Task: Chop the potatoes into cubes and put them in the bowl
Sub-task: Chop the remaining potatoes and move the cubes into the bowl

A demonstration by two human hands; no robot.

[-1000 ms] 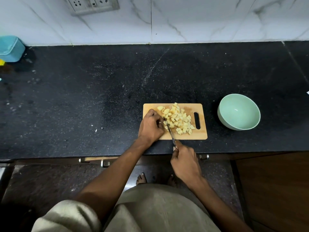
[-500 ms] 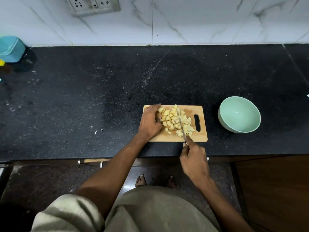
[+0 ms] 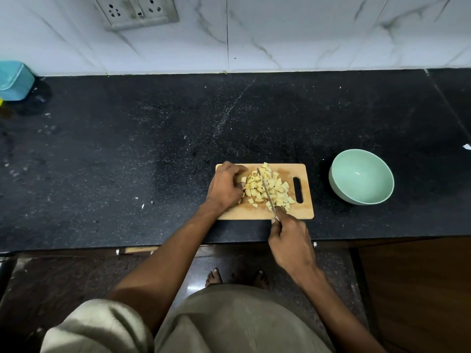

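Wooden board (image 3: 265,212) on black tabletop (image 3: 127,161), near front edge. Pile of potato cubes (image 3: 267,189) on board centre. Right hand (image 3: 290,240) grips knife (image 3: 266,191) handle, fingers curled round it; blade lies across pile, tip pointing away from person. Left hand (image 3: 225,186) on board's left end, fingers curled against pile's left side; whether it pinches piece, cannot tell. Green bowl (image 3: 361,177) right of board, apart from it, nothing inside. Blue container (image 3: 14,80) at far left by wall. Socket (image 3: 139,10) on marble wall.
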